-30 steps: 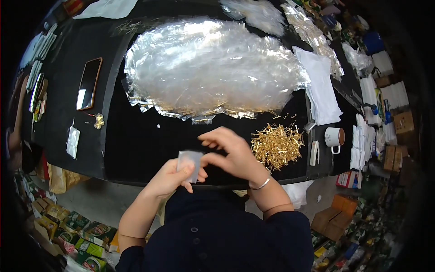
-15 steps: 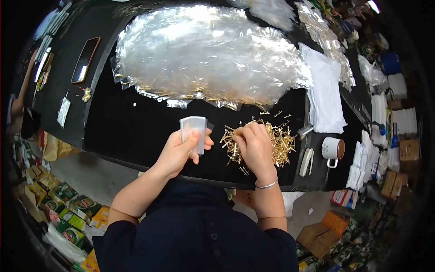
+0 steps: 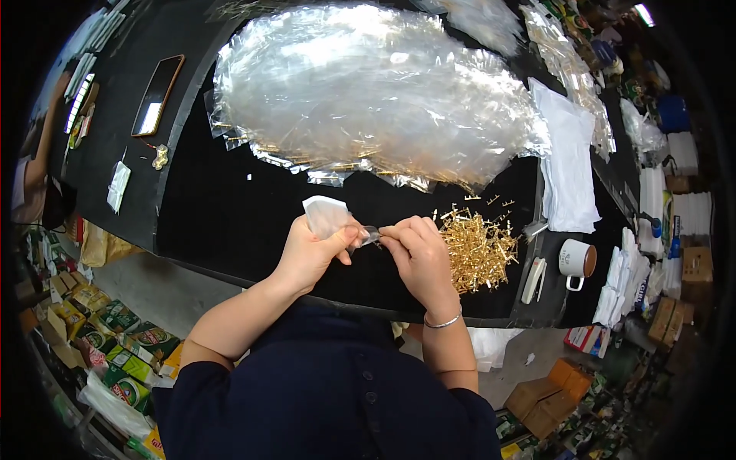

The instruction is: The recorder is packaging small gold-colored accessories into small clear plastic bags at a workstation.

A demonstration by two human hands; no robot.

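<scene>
**Gripping clear bags (image 3: 325,215) in the left hand (image 3: 314,249), pinching at a bag edge with the right hand (image 3: 423,257), just left of the gold pile (image 3: 483,254)**

Clamping the clear bags in the left hand, with the thumb across the top and the fingers curled beneath, well to the left of the gold pile. Pinching with the right hand, thumb and fingertips together, at the edge of a clear bag end (image 3: 370,233) between the left fingers and the gold pile. Cannot tell of any gold piece between those tips, for smallness. Wearing a silver bracelet (image 3: 443,319) on the right wrist, nearer the body than the gold pile.

Lying loose on the black table (image 3: 230,215): the gold pile, just beside the right hand, with a few stray pieces along its far edge. Spread beyond and to the left of the gold pile: a broad, shiny heap of clear packets (image 3: 368,100), with gold showing along the near edge. Just right of the gold pile: a small white hand tool (image 3: 533,280), then a white mug (image 3: 576,259). Beyond and to the right of the gold pile: a stack of white sheets (image 3: 569,165). Far to the left of the gold pile: a phone (image 3: 159,96), a gold charm (image 3: 160,157) and a small pale packet (image 3: 119,186).
</scene>
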